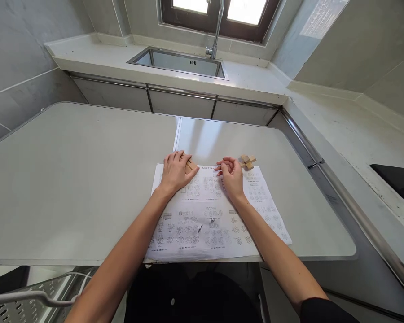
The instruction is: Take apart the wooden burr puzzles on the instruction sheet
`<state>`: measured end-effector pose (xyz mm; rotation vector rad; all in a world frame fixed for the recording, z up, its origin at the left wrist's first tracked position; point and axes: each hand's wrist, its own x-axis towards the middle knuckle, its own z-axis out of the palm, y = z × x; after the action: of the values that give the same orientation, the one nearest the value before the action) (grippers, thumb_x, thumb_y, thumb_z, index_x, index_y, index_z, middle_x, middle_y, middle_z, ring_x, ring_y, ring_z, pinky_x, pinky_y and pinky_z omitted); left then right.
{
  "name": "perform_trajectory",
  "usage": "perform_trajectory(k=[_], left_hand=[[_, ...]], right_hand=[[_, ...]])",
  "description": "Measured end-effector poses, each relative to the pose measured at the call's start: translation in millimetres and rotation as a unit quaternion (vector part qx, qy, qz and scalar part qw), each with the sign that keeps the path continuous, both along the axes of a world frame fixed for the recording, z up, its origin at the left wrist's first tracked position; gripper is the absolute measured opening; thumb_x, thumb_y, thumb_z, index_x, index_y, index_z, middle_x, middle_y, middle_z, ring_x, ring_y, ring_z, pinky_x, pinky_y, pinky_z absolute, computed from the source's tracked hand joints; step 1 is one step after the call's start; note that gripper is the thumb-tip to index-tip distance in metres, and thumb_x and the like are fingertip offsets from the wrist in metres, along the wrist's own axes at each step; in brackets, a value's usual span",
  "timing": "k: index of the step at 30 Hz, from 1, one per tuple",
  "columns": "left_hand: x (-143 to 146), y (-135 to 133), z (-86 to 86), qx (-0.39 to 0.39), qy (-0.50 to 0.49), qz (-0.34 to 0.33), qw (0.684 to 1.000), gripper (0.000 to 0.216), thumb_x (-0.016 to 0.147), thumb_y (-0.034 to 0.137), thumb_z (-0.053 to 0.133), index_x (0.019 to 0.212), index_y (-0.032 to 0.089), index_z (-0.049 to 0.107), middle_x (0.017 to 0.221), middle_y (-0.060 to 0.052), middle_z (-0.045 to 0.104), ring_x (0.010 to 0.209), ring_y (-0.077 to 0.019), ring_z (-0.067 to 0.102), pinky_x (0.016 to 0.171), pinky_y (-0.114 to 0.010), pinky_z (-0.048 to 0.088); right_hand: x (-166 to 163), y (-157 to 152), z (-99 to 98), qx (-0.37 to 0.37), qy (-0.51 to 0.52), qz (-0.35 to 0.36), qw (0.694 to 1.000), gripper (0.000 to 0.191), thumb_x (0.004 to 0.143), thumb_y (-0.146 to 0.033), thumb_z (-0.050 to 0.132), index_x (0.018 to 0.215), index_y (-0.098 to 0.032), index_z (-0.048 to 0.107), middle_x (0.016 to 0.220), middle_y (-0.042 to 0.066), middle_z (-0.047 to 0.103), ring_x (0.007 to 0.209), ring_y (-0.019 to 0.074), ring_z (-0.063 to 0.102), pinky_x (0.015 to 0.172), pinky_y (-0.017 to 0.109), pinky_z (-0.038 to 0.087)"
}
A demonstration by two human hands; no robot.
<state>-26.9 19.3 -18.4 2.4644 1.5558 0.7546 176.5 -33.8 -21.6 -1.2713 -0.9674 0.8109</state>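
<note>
My left hand (175,170) lies over several light wooden puzzle pieces (190,166) at the top left of a printed sheet (188,229). Its fingers curl over their far side and its thumb presses along the near side, hiding most of them. My right hand (232,176) is closed in a pinch above the sheet's top edge; what its fingers hold, if anything, I cannot make out. Just right of that hand sits a cross-shaped interlocking wooden puzzle (247,162), at the sheet's top right corner. Rows of small assembly drawings cover the paper, which has two dark torn spots.
The sheet lies on a pale folding table (87,179) with a seam across it. Beyond stands a counter with a sink (185,60) and a tall faucet (217,31). A metal rail (343,193) runs along the right side. A dark flat object (397,181) rests on the right counter.
</note>
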Motion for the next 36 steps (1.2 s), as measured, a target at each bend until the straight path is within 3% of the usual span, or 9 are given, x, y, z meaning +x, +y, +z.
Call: perform_trajectory(k=[7,11,20,28,33,36], left_hand=[[-22.6,10.9,5.2,-0.036,-0.025,-0.053,0.998,0.048,0.091,0.054,0.063,0.13,0.027,0.068,0.152,-0.009,0.058,0.148,-0.0387,0.039,0.122,-0.058,0.03],[-33.0,12.9,10.1,-0.052,-0.036,-0.078,0.995,0.047,0.089,0.052,0.065,0.13,0.029,0.069,0.154,-0.007,0.058,0.149,-0.0392,0.039,0.122,-0.06,0.03],[-31.9,7.3,16.0,0.016,-0.044,-0.068,0.997,0.033,0.086,0.045,0.069,0.114,0.027,0.074,0.135,-0.008,0.069,0.138,-0.036,0.05,0.12,-0.057,0.033],[-16.2,-2.7,24.9,0.052,-0.058,-0.088,0.993,0.023,0.097,0.039,0.062,0.112,0.025,0.071,0.132,-0.009,0.068,0.136,-0.0312,0.052,0.113,-0.052,0.04],[-5.5,-11.5,26.3,0.049,-0.07,-0.112,0.99,0.018,0.101,0.034,0.057,0.105,0.025,0.071,0.128,-0.008,0.071,0.129,-0.0292,0.057,0.104,-0.049,0.045],[-0.3,-15.4,26.8,0.025,-0.095,-0.143,0.985,0.02,0.102,0.035,0.055,0.107,0.024,0.07,0.124,-0.007,0.072,0.122,-0.028,0.062,0.106,-0.048,0.046]], right_hand=[[11.1,1.3,1.5,0.009,0.039,-0.038,0.998,0.043,0.098,-0.033,0.057,0.138,-0.032,0.044,0.105,0.0,0.067,0.065,0.01,0.071,0.057,0.022,0.056],[19.4,6.3,1.2,-0.008,0.082,-0.056,0.995,0.05,0.097,-0.032,0.056,0.143,-0.036,0.037,0.109,0.0,0.066,0.061,0.0093,0.071,0.054,0.022,0.057],[30.7,13.4,-0.8,-0.022,0.16,-0.082,0.984,0.05,0.094,-0.029,0.059,0.135,-0.036,0.031,0.111,-0.001,0.071,0.059,0.0106,0.072,0.054,0.024,0.062],[31.5,12.7,2.0,-0.029,0.179,-0.098,0.979,0.038,0.092,-0.033,0.063,0.125,-0.031,0.043,0.107,0.0,0.072,0.065,0.0117,0.073,0.054,0.022,0.06],[28.2,12.4,5.4,-0.019,0.21,-0.082,0.974,0.024,0.091,-0.04,0.067,0.104,-0.025,0.053,0.084,-0.003,0.068,0.059,0.0093,0.064,0.05,0.018,0.053],[21.6,8.5,12.9,-0.003,0.247,0.001,0.969,0.031,0.089,-0.046,0.073,0.088,-0.025,0.049,0.064,-0.009,0.053,0.05,0.0083,0.052,0.047,0.018,0.048]])
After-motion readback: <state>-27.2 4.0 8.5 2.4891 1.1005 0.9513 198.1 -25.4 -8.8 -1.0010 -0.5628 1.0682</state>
